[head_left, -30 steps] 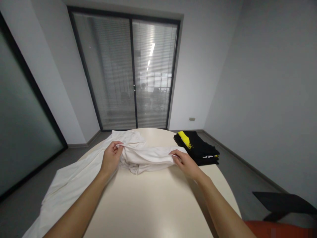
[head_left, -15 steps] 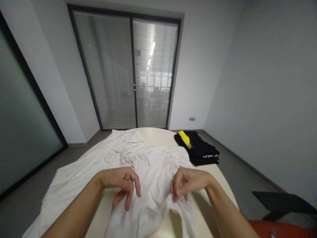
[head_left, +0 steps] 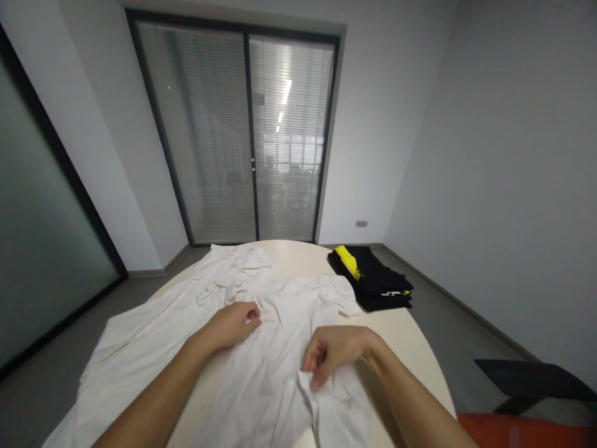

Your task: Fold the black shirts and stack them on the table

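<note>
A wrinkled white T-shirt [head_left: 280, 361] lies in front of me, its near part running off the bottom of the view. My left hand [head_left: 236, 323] is at the shirt's left side, near the bunched sleeve, with fingers curled in a pinch on the cloth; the fingertips are partly hidden. Lower on the right side, my right hand [head_left: 333, 351] pinches a raised fold of the same shirt between thumb and fingers. Another white garment [head_left: 140, 348] is spread along the left, touching the T-shirt near its sleeve.
A folded stack of black clothes [head_left: 377, 280] with a yellow patch sits at the right far side of the round pale table [head_left: 415, 348]. An orange chair seat [head_left: 522, 429] with a black armrest [head_left: 536, 379] stands at lower right. Beyond are glass doors with blinds [head_left: 233, 137].
My left hand has moved up toward the shirt's sleeve, and its fingers have curled in. My right hand has shifted slightly left and down, and the cloth beneath lies flatter.
</note>
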Action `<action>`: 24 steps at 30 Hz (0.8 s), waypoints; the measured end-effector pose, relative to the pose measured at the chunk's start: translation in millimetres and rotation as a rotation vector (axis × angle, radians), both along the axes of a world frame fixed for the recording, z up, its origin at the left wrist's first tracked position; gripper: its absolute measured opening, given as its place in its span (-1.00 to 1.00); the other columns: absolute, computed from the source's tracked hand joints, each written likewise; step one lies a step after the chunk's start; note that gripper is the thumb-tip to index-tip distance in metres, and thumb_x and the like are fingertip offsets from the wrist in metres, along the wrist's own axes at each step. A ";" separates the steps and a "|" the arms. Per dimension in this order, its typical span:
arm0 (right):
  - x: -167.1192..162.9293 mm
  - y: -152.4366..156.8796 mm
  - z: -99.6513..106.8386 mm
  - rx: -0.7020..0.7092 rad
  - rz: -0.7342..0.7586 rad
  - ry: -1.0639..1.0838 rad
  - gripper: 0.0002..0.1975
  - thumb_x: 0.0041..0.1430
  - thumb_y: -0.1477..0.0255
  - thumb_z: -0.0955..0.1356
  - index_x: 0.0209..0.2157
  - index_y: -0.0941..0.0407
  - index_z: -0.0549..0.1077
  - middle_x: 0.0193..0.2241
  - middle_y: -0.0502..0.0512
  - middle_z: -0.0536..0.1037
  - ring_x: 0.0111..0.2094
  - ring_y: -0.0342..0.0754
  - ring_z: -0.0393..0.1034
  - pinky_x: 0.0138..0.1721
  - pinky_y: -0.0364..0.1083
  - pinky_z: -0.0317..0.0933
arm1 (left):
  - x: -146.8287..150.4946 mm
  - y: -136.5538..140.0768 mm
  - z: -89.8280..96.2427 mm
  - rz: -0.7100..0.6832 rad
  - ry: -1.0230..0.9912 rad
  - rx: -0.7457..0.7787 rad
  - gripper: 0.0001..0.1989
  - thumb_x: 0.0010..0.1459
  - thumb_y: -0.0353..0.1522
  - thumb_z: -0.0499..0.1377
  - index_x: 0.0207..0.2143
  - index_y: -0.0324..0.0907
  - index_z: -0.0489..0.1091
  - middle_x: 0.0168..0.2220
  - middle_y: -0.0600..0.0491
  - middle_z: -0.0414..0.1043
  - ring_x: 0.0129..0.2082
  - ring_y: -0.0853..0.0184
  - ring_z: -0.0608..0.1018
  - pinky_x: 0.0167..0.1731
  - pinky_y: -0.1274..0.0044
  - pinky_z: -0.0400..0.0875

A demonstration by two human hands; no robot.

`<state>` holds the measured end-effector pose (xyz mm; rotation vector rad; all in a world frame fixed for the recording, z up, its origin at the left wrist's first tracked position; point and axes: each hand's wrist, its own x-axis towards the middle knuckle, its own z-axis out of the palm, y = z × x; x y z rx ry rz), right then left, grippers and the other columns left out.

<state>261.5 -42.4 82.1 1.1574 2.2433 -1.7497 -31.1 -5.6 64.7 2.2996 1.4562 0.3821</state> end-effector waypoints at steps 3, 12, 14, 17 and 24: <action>-7.0 -12.7 15.8 -0.254 0.196 -0.042 -0.50 -0.12 0.07 0.53 -0.18 0.09 0.62 -0.40 0.00 0.61 -0.31 -0.11 0.51 -0.44 -0.27 0.21 | -0.9 -0.4 6.7 0.008 0.013 -0.214 -0.64 0.23 -0.11 0.03 -0.40 -0.14 0.46 -0.49 0.06 0.55 -0.55 0.30 0.50 -0.52 0.54 0.21; 2.9 20.9 -18.9 0.960 -0.490 0.025 -0.53 0.28 0.23 0.29 0.15 0.11 0.40 0.12 0.25 0.46 0.14 0.11 0.32 0.10 0.03 0.19 | -6.1 13.7 0.8 0.347 0.160 0.229 -0.65 0.22 -0.25 0.09 0.04 -0.13 0.38 0.00 -0.08 0.52 -0.05 0.16 0.54 -0.23 0.48 0.30; 11.7 27.5 -23.9 0.964 -0.513 -0.109 -0.48 0.29 0.23 0.26 0.22 0.13 0.32 0.10 0.28 0.47 0.12 0.11 0.34 0.10 0.02 0.18 | -8.8 13.9 -3.0 0.335 0.213 0.131 -0.64 0.19 -0.25 0.13 0.03 -0.12 0.39 -0.02 -0.08 0.53 -0.07 0.14 0.55 -0.25 0.46 0.31; 21.6 29.1 -20.5 0.864 -0.562 -0.303 -0.52 0.37 0.20 0.15 0.18 0.11 0.36 -0.13 0.24 0.61 -0.08 0.07 0.48 -0.07 -0.04 0.24 | -11.8 12.1 -4.6 0.312 0.238 -0.004 -0.68 0.13 -0.19 0.18 -0.08 -0.10 0.43 -0.17 -0.04 0.57 -0.19 0.14 0.58 -0.33 0.47 0.28; 29.7 30.4 -20.6 0.885 -0.631 -0.662 -0.50 0.31 0.25 0.21 0.20 0.17 0.31 -0.12 0.34 0.59 -0.09 0.16 0.49 -0.21 -0.05 0.22 | -12.7 9.8 -2.0 0.115 0.186 -0.122 -0.80 0.02 -0.19 0.20 -0.40 -0.14 0.40 -0.41 0.06 0.50 -0.40 0.25 0.52 -0.46 0.52 0.17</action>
